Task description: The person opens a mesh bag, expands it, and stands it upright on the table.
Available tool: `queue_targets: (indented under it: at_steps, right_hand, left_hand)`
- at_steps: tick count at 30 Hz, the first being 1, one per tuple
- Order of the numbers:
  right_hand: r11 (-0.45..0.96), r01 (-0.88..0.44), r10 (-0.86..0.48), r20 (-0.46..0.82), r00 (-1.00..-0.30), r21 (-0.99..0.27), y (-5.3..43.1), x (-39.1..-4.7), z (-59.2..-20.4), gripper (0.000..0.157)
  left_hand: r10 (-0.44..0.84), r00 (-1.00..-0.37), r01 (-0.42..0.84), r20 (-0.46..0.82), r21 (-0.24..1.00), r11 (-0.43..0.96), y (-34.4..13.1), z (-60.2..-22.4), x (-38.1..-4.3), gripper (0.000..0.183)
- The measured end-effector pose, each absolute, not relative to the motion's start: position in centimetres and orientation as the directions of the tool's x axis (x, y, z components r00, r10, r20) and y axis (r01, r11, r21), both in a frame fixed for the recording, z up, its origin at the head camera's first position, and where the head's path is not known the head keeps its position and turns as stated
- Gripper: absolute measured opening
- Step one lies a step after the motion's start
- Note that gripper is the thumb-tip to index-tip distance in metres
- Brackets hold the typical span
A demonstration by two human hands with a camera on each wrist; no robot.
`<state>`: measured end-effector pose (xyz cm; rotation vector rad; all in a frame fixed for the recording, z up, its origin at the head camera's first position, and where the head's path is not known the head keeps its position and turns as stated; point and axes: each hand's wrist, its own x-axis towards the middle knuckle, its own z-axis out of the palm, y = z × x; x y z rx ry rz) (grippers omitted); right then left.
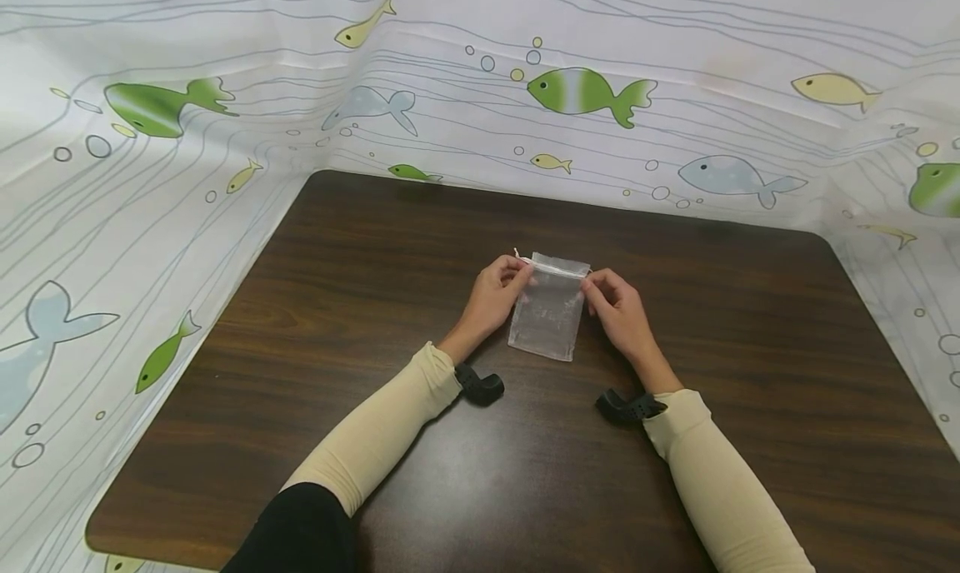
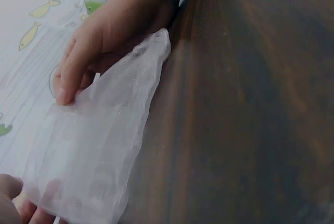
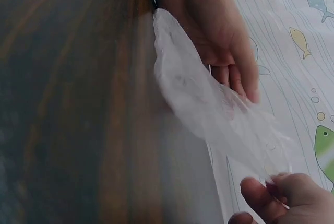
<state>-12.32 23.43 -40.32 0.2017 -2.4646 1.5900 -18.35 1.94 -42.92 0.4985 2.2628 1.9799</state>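
Note:
A sheer white organza drawstring bag [image 1: 546, 315] hangs between both hands over the dark table, its drawstring end away from the body. My left hand [image 1: 495, 293] pinches its upper left corner between thumb and fingers, with a loose bit of white cord poking up there. At the upper right corner my right hand [image 1: 617, 306] pinches the edge the same way. In the left wrist view the bag [image 2: 99, 130] spreads from one hand to the other. The right wrist view shows the bag's thin fabric [image 3: 209, 104] sagging between the hands.
The dark wood table [image 1: 360, 306] lies under both arms. A white curtain [image 1: 465, 140] with printed fish stands along its back and sides. Black wrist cameras [image 1: 480, 386] sit on both wrists over beige sleeves [image 1: 375, 431].

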Motion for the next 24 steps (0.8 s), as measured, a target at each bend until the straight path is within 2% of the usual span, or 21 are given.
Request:
queue_targets:
  at_steps: [10, 16, 24]
  right_hand:
    - [0.408, -0.206, -0.030, 0.212, -0.977, -0.889, 23.35, -12.13, -40.17, 0.019]
    - [0.420, -0.211, -0.021, 0.223, -0.975, -0.883, 23.35, -12.32, -40.15, 0.019]
    - [0.376, -0.238, -0.002, 0.256, -0.967, -0.896, 23.38, -12.31, -40.24, 0.020]
  left_hand:
    - [0.315, -0.935, 0.215, 0.162, 0.966, 0.142, 1.96, -43.19, -18.54, 0.024]
    - [0.330, -0.927, 0.227, 0.178, 0.967, 0.118, 1.94, -42.95, -18.51, 0.024]
    - [0.286, -0.943, 0.205, 0.174, 0.975, 0.084, 2.03, -42.94, -18.54, 0.021]
